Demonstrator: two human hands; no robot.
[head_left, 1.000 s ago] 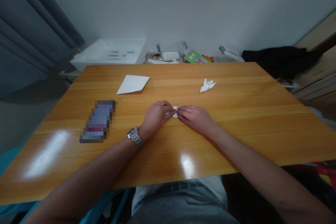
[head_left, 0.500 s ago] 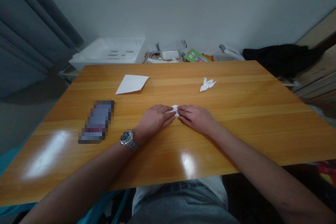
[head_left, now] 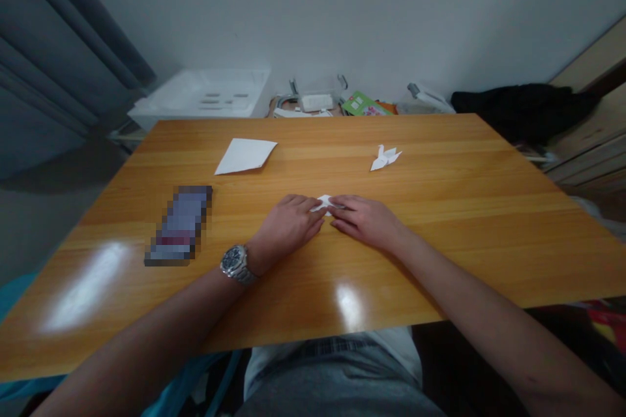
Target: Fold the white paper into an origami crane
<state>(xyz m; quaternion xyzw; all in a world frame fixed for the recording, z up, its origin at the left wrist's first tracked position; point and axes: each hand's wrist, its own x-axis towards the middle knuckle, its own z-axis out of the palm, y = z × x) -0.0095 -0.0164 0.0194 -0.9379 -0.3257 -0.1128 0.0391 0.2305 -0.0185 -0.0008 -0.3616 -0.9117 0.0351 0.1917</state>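
Near the middle of the wooden table (head_left: pixel 420 260) lies a small folded piece of white paper (head_left: pixel 325 202). My left hand (head_left: pixel 291 221), with a metal wristwatch (head_left: pixel 237 263) on its wrist, holds the paper's left side under its fingers. From the other side, my right hand (head_left: pixel 364 218) presses on the right part, fingers close together. Both hands cover much of the paper, so its full shape is hidden. Beyond the right hand stands a white paper crane (head_left: pixel 386 158).
A white sheet of paper (head_left: pixel 247 155) lies at the back left, a blurred-out phone (head_left: pixel 180 225) nearer on the left. Behind the table are a white tray-like box (head_left: pixel 205 94), a green booklet (head_left: pixel 364 104) and dark cloth (head_left: pixel 523 107).
The fingers have shifted slightly on the folded paper, and the right fingertips lie a little further left across it. The crane, sheet and phone stay in place.
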